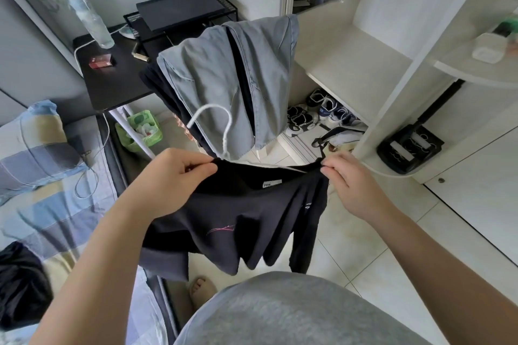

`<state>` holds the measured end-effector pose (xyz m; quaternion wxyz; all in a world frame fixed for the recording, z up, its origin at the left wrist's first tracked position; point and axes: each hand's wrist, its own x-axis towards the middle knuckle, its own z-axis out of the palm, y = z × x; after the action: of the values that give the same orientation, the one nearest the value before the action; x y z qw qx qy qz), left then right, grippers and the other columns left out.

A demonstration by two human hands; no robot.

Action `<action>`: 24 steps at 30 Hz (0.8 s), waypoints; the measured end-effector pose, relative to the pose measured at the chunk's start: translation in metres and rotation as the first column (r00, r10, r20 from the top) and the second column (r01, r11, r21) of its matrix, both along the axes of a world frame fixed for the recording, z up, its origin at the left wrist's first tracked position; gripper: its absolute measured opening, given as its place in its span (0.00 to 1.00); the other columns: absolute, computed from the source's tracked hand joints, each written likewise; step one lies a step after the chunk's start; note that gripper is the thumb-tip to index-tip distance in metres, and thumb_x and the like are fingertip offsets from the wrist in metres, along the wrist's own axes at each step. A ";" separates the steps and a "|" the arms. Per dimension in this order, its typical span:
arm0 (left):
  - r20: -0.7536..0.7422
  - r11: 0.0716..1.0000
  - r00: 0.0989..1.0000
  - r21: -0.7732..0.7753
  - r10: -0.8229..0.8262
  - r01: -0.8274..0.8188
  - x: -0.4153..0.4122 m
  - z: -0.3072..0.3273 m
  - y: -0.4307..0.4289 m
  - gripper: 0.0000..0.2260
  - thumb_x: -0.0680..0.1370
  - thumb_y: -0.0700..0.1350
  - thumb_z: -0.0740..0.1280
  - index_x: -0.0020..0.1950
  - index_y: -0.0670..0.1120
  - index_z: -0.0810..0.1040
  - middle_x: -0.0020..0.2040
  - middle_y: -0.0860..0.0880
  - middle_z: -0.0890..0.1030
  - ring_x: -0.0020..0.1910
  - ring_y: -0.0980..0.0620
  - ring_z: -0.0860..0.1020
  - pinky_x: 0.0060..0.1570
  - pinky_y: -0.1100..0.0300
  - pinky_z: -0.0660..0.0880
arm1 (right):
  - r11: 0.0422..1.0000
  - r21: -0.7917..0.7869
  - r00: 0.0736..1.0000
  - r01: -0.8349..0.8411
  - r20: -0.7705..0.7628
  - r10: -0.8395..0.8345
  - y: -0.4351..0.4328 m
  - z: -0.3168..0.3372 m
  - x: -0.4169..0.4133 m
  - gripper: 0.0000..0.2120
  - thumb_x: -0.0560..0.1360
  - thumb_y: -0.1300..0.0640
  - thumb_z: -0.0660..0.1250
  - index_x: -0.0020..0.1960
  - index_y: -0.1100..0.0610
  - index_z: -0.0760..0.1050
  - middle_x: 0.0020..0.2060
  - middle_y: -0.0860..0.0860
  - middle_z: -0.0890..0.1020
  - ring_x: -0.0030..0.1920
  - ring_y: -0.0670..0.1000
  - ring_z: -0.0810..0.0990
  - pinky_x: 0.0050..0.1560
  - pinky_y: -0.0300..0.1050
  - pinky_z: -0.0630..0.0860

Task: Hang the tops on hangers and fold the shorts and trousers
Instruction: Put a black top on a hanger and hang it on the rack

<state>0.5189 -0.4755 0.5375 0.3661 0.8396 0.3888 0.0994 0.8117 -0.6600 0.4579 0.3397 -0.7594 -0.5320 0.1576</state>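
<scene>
Head view: left hand (173,176) & right hand (350,179), fingers curled, each pinch a shoulder of a soft black top (238,218) held mid-air; thin white hanger (224,131) sits in its neck, so hanging looks nearly done; limp grey-blue garment (224,78) draped ahead & dark heap (19,283) on bed (56,204) prob. still to do.

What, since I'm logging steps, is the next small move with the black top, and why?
Probably the right hand tugs the shoulder of the black top over the white hanger arm: a bare stretch of it shows near that hand, while the left hand pinches the other shoulder.
</scene>
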 end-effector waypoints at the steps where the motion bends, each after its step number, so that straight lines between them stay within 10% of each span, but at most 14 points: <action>1: -0.003 1.000 1.000 -0.011 -0.015 0.015 0.003 -0.001 -0.003 0.08 0.80 0.53 0.67 0.46 0.53 0.83 0.34 0.39 0.77 0.33 0.57 0.68 0.38 0.55 0.71 | 1.000 0.016 1.000 -0.007 0.003 0.007 0.003 0.006 -0.002 0.08 0.82 0.61 0.62 0.48 0.63 0.77 0.44 0.52 0.76 0.47 0.50 0.76 0.53 0.47 0.72; 4: 0.039 0.997 0.997 -0.033 -0.062 0.063 0.020 -0.003 -0.015 0.09 0.81 0.49 0.67 0.43 0.51 0.83 0.27 0.50 0.68 0.29 0.58 0.64 0.33 0.63 0.66 | 0.996 0.056 0.998 -0.066 0.015 0.066 0.013 0.026 -0.014 0.08 0.82 0.61 0.62 0.48 0.63 0.77 0.42 0.52 0.78 0.46 0.51 0.76 0.51 0.52 0.73; 13: 0.135 0.984 0.975 -0.012 -0.175 0.178 0.054 -0.010 -0.043 0.12 0.82 0.47 0.65 0.44 0.41 0.80 0.37 0.41 0.78 0.39 0.42 0.73 0.44 0.49 0.72 | 0.969 0.125 0.967 -0.211 -0.116 0.225 0.032 0.057 -0.063 0.11 0.82 0.50 0.58 0.41 0.43 0.67 0.32 0.40 0.72 0.34 0.44 0.71 0.37 0.32 0.65; 18: 0.149 0.993 0.982 0.014 -0.114 0.113 0.029 -0.011 -0.022 0.07 0.80 0.45 0.69 0.48 0.56 0.85 0.46 0.63 0.84 0.48 0.61 0.81 0.53 0.64 0.75 | 0.986 0.135 0.968 -0.096 -0.217 0.124 0.021 0.056 -0.037 0.07 0.75 0.43 0.68 0.45 0.44 0.73 0.34 0.47 0.76 0.37 0.49 0.76 0.44 0.45 0.73; 24: 0.180 0.998 0.982 0.016 -0.060 0.058 0.013 -0.016 -0.009 0.08 0.82 0.41 0.67 0.54 0.51 0.85 0.48 0.57 0.83 0.52 0.57 0.80 0.57 0.61 0.74 | 0.997 0.012 0.961 -0.083 -0.265 0.083 0.012 0.062 -0.022 0.20 0.74 0.39 0.68 0.41 0.56 0.84 0.31 0.61 0.77 0.31 0.55 0.71 0.37 0.48 0.69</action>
<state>0.5314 -0.4849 0.5217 0.3983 0.8402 0.3285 0.1661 0.7898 -0.6475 0.5198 0.4013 -0.7084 -0.5131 0.2717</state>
